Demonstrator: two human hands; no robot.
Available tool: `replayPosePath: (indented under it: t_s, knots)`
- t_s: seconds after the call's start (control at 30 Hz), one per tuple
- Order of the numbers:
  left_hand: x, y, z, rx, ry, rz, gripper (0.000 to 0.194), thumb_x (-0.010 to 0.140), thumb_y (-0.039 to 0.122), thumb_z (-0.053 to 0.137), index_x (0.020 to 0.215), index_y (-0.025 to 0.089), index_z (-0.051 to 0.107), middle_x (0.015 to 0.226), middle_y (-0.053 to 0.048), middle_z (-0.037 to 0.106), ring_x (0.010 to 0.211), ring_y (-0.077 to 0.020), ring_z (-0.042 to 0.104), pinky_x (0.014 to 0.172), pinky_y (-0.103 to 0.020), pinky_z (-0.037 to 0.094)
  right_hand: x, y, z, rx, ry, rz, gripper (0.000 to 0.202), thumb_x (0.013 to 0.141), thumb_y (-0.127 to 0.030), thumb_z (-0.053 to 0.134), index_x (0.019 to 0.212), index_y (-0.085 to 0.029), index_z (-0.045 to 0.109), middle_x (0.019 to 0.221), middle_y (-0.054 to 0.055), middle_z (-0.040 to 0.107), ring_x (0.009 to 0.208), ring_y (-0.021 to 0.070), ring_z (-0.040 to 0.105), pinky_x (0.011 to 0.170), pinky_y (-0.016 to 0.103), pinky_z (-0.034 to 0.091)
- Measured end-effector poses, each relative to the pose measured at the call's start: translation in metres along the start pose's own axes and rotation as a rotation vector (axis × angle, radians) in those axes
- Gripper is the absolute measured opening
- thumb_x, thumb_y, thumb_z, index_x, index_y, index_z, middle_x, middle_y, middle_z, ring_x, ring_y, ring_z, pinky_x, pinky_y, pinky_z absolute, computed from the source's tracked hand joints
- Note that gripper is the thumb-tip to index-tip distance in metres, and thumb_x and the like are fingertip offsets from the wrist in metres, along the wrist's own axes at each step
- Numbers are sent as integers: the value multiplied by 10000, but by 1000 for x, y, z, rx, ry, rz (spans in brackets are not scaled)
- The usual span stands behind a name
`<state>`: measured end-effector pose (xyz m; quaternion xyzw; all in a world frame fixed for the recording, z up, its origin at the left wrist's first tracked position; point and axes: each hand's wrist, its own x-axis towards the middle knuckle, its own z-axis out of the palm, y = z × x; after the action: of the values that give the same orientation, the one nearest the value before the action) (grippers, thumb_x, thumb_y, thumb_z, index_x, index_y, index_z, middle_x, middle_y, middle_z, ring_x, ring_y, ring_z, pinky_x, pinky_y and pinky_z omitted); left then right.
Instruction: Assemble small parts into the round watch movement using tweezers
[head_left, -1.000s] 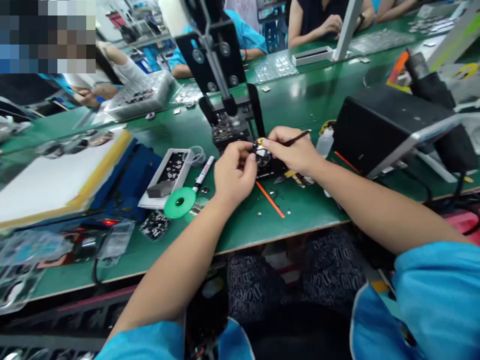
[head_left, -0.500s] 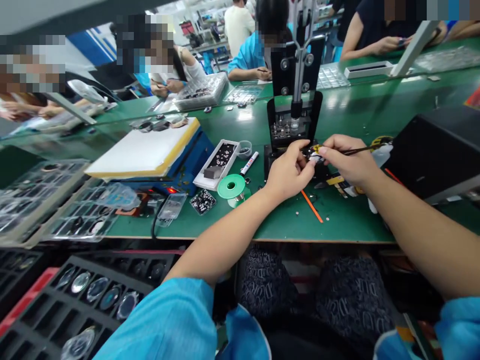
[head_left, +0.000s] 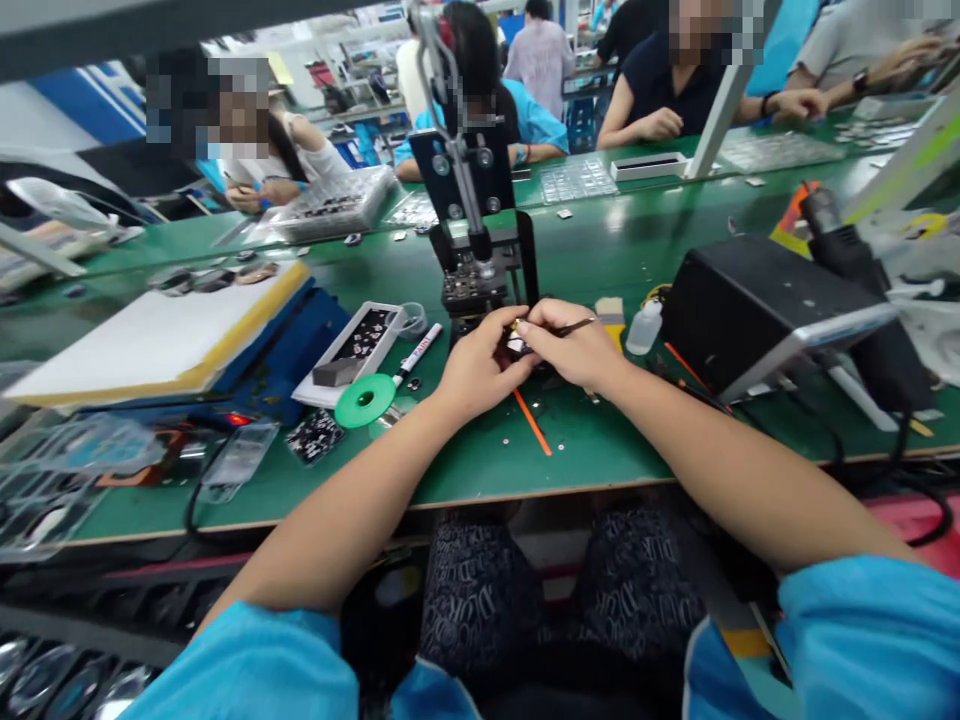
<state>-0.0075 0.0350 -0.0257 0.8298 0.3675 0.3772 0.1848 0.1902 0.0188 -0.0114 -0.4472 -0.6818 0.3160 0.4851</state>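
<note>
My left hand is closed around a small white and yellow part, gripped between thumb and fingers in front of the press. Most of that part is hidden by the fingers, so its exact kind is unclear. My right hand pinches thin dark tweezers, whose rear end sticks out to the right. Their tips are hidden at the part, where the fingertips of both hands nearly meet. Just behind the hands stands the black hand press with its metal lever. An orange stick lies on the green bench below them.
Left of my hands are a green solder spool, a paint marker, a white box of small parts and a blue machine with a white pad. A black box unit and a clear bottle stand right. Co-workers sit opposite.
The view has swung to the right, so the bench things appear further left and more of the black unit shows. Both hands stay together at the small part.
</note>
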Motion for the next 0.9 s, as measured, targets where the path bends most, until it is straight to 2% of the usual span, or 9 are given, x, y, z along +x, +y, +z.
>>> replayPosePath:
  t_s: [0.17, 0.23, 0.33, 0.43, 0.9]
  knots:
    - [-1, -1, 0, -22, 20, -5, 592, 920, 350, 751, 1483, 200, 649, 1253, -84, 830, 715, -133, 699, 734, -306, 584, 2, 0, -1, -3, -12, -6, 310, 951, -484, 659, 760, -253, 578, 724, -32, 606, 729, 168, 531, 715, 346, 405]
    - [-1, 0, 1, -30, 19, -18, 568, 918, 351, 753, 1461, 215, 656, 1224, -72, 840, 714, -139, 699, 735, -310, 581, 3, 1, -2, -5, -36, 9, 303, 945, -486, 666, 769, -252, 589, 733, -25, 618, 739, 176, 547, 710, 341, 412]
    - [0, 2, 3, -49, 13, -42, 546, 916, 381, 752, 1428, 213, 666, 1041, -37, 826, 691, -158, 689, 710, -313, 562, 4, 3, -4, -8, -53, 34, 306, 931, -505, 684, 777, -254, 603, 739, -19, 628, 737, 183, 559, 696, 336, 418]
    - [0, 5, 4, -62, 9, -51, 528, 921, 407, 741, 1409, 215, 676, 960, -21, 804, 683, -172, 693, 704, -318, 558, 3, 6, -6, 23, -55, 38, 316, 932, -525, 701, 796, -252, 619, 752, -18, 639, 738, 182, 570, 694, 329, 429]
    - [-1, 11, 4, -1, -18, -71, 500, 924, 392, 713, 1395, 225, 705, 1095, -60, 865, 746, -211, 758, 748, -342, 584, -1, 3, -6, 21, -69, 72, 326, 942, -523, 709, 801, -241, 625, 760, -21, 634, 734, 162, 541, 692, 311, 403]
